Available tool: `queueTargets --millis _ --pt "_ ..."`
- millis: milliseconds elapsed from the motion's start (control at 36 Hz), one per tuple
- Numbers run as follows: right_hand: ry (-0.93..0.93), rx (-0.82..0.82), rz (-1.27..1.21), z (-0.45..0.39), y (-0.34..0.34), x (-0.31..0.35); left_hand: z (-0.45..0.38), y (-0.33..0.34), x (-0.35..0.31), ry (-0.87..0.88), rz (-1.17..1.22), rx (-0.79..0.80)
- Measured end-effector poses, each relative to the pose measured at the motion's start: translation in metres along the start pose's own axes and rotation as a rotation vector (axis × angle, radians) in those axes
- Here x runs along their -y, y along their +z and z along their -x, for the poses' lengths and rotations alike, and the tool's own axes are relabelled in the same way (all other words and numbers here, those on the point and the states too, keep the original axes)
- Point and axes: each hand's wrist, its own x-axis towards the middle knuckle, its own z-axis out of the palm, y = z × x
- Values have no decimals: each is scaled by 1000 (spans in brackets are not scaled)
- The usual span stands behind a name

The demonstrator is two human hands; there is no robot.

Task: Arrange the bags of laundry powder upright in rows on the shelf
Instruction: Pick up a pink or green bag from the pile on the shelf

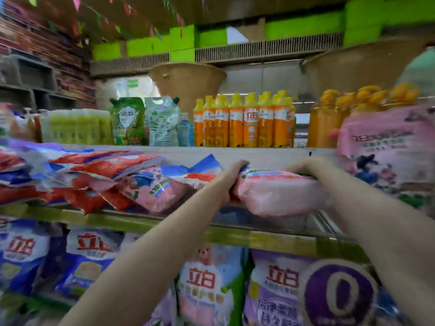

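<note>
Both hands held one soft pink plastic bag of laundry powder [277, 192] by its ends, the left hand [231, 178] curled round its left end and the right hand [308, 168] gripping its far right edge. It lay flat near the front of the metal shelf [164, 221], probably to be tipped upright beside the standing pink bag [386, 147]. The red and blue bags [82, 175] lay slumped in a heap to the left, still unsorted.

Left hand [231, 177]: fingers curled over the left end of the pink laundry powder bag [280, 192], gripping.
Right hand [306, 167]: fingers hooked over the bag's far edge.
Arms: both stretched forward.
</note>
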Motion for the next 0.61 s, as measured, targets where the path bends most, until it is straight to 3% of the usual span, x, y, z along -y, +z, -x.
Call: queueTargets --millis 139,306,389,472,611 --pt "74 -47 -77 23 -8 -25 -1 27 -13 70 -3 113" --pt "46 -310 -399 37 -22 -72 2 72 -31 142 -62 214" --pt "114 -476 -578 30 -29 -108 0 95 -34 196 -101 192" --pt "47 -638 -692 35 -33 -138 -5 120 -34 320 -114 163" --pt "-10 -718 -818 51 -35 -182 -11 159 -35 401 -249 137"
